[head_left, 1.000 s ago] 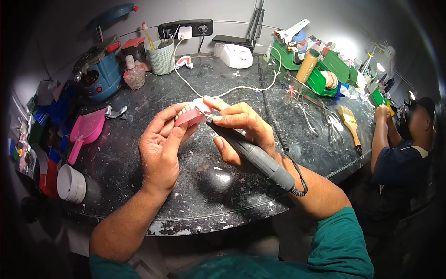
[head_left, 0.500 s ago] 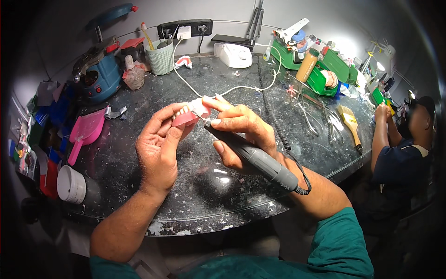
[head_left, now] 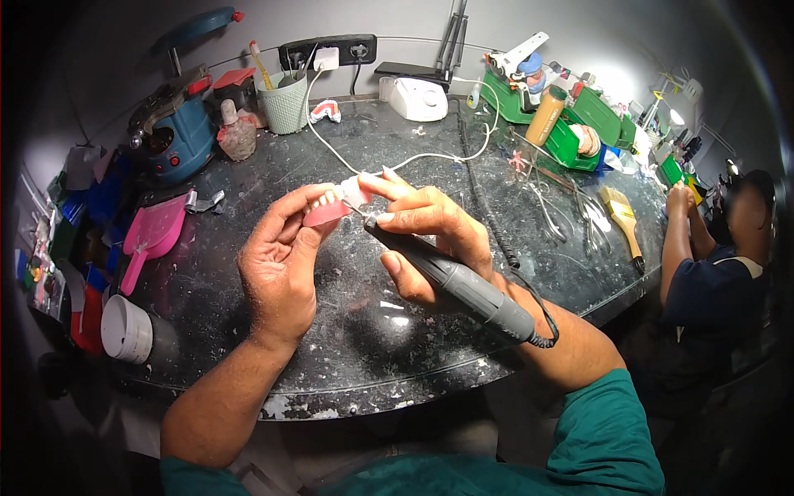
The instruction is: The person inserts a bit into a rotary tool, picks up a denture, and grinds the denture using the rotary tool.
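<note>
Over the middle of the bench, my left hand [head_left: 283,256] is closed on a pink denture [head_left: 325,214] with a row of white teeth, pinched between thumb and fingers. My right hand [head_left: 434,221] grips a dark grey rotary handpiece [head_left: 451,279] whose coiled cord runs from its rear end past my forearm. The handpiece's thin metal bit meets the denture near its teeth; whether it touches cannot be made out. Some right fingertips lie close to the denture's far side, partly hiding it.
A black, dust-speckled bench [head_left: 397,355] spreads below. Left are a pink dustpan [head_left: 155,227], a white tub [head_left: 128,329] and a blue machine [head_left: 174,140]. Behind stands a white control box [head_left: 418,99]. Right lie a brush [head_left: 622,217], metal tools and green bins [head_left: 571,140]; a person sits beyond.
The denture and my left fingers have shifted slightly left and tilted a little. The handpiece stays at the denture, its rear end slightly lower.
</note>
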A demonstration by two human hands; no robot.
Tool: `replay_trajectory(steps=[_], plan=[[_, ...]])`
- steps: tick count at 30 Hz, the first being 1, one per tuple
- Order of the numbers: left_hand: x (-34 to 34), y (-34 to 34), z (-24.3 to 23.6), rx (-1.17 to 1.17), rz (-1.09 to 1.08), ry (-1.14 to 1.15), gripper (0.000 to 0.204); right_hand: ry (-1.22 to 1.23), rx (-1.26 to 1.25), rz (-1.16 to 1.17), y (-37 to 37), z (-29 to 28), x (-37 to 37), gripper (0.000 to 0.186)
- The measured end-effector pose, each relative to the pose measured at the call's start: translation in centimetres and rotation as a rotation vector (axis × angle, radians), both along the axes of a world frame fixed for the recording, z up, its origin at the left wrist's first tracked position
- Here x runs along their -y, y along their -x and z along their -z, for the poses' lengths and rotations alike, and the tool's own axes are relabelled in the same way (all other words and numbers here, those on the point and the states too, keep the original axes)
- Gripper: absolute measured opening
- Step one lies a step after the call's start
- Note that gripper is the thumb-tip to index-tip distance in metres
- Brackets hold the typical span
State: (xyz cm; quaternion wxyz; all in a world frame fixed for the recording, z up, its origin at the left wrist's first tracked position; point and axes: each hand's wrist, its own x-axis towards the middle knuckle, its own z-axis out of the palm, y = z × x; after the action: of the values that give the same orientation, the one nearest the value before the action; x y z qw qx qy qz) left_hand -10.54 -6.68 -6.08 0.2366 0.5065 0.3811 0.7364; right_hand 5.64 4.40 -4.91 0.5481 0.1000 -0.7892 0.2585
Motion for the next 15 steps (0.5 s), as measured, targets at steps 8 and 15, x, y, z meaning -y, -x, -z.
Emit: replay_trajectory(steps=[8,15], plan=[[0.03,-0.08,-0.01,-0.080,-0.063,-0.017,0.031,-0.036,0.062,-0.026,-0.45,0.05,-0.27,0.033],[0.14,-0.14,-0.13,-0.083,-0.050,-0.027,0.030,0.007,-0.006,-0.008,0.00,0.09,-0.02,0.036]])
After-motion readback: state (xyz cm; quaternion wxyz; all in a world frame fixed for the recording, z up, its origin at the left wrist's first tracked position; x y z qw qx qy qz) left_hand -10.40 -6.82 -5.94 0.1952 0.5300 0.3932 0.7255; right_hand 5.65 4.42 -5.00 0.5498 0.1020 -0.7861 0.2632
